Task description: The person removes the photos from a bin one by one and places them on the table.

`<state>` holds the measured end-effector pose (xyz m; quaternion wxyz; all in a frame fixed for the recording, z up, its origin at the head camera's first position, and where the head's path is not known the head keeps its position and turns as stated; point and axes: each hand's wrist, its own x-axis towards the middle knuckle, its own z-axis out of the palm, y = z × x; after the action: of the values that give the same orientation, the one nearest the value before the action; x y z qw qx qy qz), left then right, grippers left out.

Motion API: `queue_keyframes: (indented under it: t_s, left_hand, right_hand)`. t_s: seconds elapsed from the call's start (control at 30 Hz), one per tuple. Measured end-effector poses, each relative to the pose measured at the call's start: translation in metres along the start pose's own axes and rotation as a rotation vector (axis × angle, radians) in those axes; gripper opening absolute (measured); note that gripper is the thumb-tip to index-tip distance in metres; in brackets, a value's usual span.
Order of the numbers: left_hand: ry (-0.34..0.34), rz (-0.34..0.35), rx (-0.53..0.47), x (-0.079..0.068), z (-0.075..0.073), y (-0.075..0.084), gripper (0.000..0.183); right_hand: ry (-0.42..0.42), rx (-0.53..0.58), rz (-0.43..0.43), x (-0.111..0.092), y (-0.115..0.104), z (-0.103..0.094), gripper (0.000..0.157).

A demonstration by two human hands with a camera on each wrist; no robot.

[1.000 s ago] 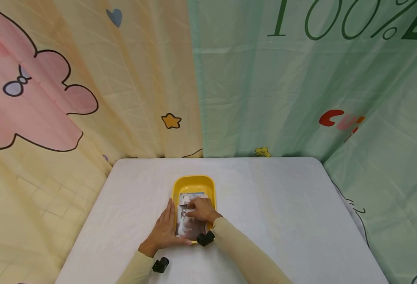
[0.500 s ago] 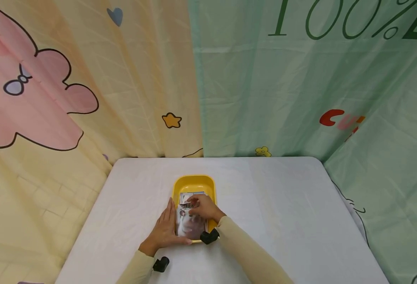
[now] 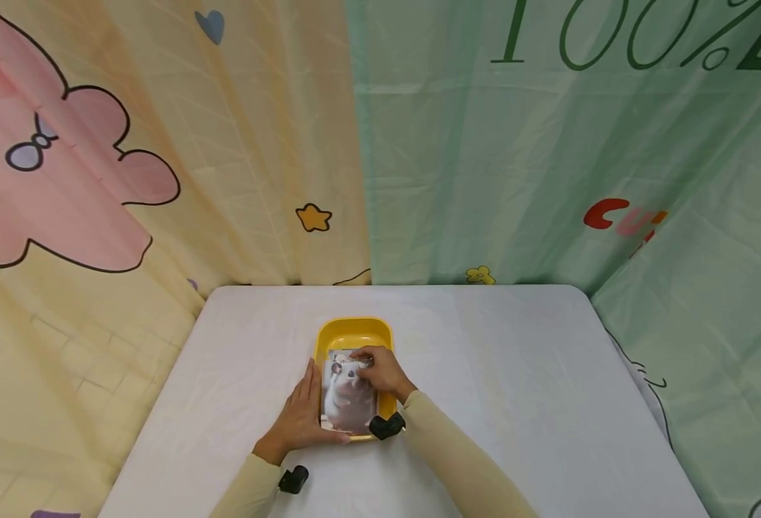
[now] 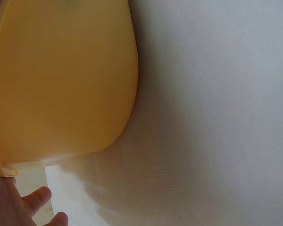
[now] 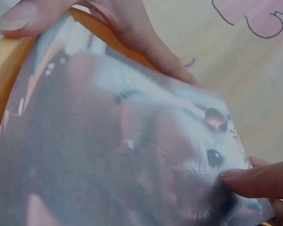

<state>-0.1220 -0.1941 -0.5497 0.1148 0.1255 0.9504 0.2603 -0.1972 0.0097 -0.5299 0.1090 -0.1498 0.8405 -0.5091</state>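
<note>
A glossy picture of a white-and-grey hamster (image 3: 344,403) lies over the near part of a yellow tray (image 3: 354,325). My right hand (image 3: 383,370) pinches the picture's far right edge, thumb on the printed side next to the hamster's eye and the other fingers behind. The right wrist view shows the hamster print (image 5: 146,122) close up. Along the tray's left side rest the straight fingers of my left hand (image 3: 299,424), its thumb stretched along the near rim. The tray's outer wall (image 4: 66,84) fills much of the left wrist view. What lies under the picture is mostly hidden.
The tray stands on a table with a white cloth (image 3: 497,388). Printed curtains (image 3: 452,180) hang behind the table and at both sides. A small black device (image 3: 294,480) sits at the left wrist, and another black device (image 3: 387,426) at the right.
My right hand has shifted right and slightly away along the picture's far edge. More of the hamster's head shows, and the pale pieces beyond it are largely covered. The left hand stays put.
</note>
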Motion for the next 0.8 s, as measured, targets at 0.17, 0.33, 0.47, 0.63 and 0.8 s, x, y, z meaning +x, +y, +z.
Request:
queue_keyframes:
  t_s: [0.17, 0.33, 0.47, 0.63, 0.8]
  left_hand:
    - [-0.012, -0.009, -0.012, 0.0, 0.0, 0.0, 0.148]
    - [-0.013, -0.019, 0.007, 0.0, 0.002, -0.001, 0.149]
    - [-0.011, -0.02, -0.005, 0.0, 0.002, -0.001, 0.149]
    - [0.001, -0.018, -0.013, 0.001, 0.002, -0.002, 0.15]
    - [0.001, -0.022, 0.002, 0.001, 0.003, -0.002, 0.15]
  right_hand:
    - [0.006, 0.04, 0.067, 0.001, 0.0, -0.004, 0.018]
    - [-0.032, 0.071, 0.116, 0.0, 0.001, -0.008, 0.017]
    - [-0.036, 0.043, 0.013, 0.0, 0.002, -0.012, 0.014]
    - [0.001, 0.036, -0.019, -0.001, 0.004, -0.017, 0.014]
    - [0.062, 0.075, -0.01, -0.002, 0.009, -0.023, 0.014]
